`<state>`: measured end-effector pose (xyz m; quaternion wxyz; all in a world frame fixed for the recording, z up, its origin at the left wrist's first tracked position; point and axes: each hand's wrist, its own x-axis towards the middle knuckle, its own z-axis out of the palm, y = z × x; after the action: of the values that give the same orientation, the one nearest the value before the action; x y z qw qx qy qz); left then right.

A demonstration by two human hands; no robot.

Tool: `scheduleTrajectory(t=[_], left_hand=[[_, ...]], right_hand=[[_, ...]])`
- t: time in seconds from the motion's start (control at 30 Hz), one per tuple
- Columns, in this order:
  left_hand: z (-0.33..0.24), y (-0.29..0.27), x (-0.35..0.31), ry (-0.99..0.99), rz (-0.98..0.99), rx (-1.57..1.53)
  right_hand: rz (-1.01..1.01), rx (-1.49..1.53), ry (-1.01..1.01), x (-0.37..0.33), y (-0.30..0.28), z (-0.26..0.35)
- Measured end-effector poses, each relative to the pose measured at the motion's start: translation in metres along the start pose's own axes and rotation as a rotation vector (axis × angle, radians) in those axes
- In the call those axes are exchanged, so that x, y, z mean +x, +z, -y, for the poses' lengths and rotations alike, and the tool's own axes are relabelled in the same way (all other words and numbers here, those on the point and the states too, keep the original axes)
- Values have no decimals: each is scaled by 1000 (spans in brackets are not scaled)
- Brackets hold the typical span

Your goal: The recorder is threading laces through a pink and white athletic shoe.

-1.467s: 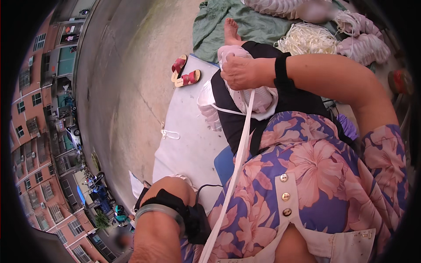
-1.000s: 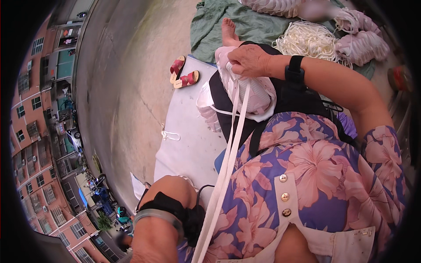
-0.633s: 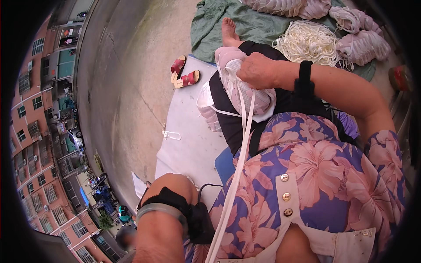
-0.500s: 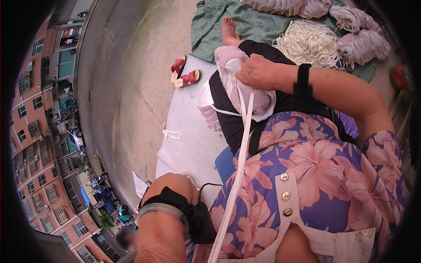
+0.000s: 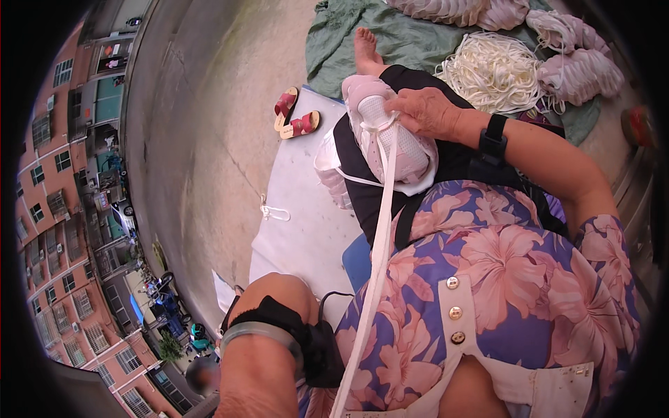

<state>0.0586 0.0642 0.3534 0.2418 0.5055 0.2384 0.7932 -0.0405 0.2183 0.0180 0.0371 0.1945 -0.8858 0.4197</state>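
A pale pink sneaker (image 5: 357,89) with a white mesh tongue lies on my lap, over the black trouser leg. My right hand (image 5: 425,111) is closed at the tongue, its fingers pinching the white shoelace where it crosses there. From the shoe, a long flat stretch of the shoelace (image 5: 377,272) runs taut toward me and leaves at the lower edge. My left hand (image 5: 254,393) shows only in part at the lower left, beyond a banded wrist. Its fingers are out of the picture, so what they hold is hidden.
A heap of white laces (image 5: 491,72) and bundled pale pink shoe pieces (image 5: 582,80) lie on a green cloth (image 5: 341,42). Red sandals (image 5: 301,124) stand on a white sheet (image 5: 300,188), near a loose lace loop (image 5: 275,212). A blue object (image 5: 356,261) is beside my lap.
My right hand has turned and shifted slightly right along the shoe, uncovering the tongue and the lace across it. The lace stays taut, and my left arm has hardly moved.
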Motion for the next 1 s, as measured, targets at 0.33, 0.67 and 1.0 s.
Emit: scheduleTrajectory(t=[0.33,0.67,1.0], left_hand=[[-2,0,0,14,1,16],[-6,5,1,10,-13,33],[-3,11,18,-63,43,-16]], right_hand=[[61,869,368,1,9,-12],[218,965,511,12,-6,-11],[149,32,288,56,1,14]])
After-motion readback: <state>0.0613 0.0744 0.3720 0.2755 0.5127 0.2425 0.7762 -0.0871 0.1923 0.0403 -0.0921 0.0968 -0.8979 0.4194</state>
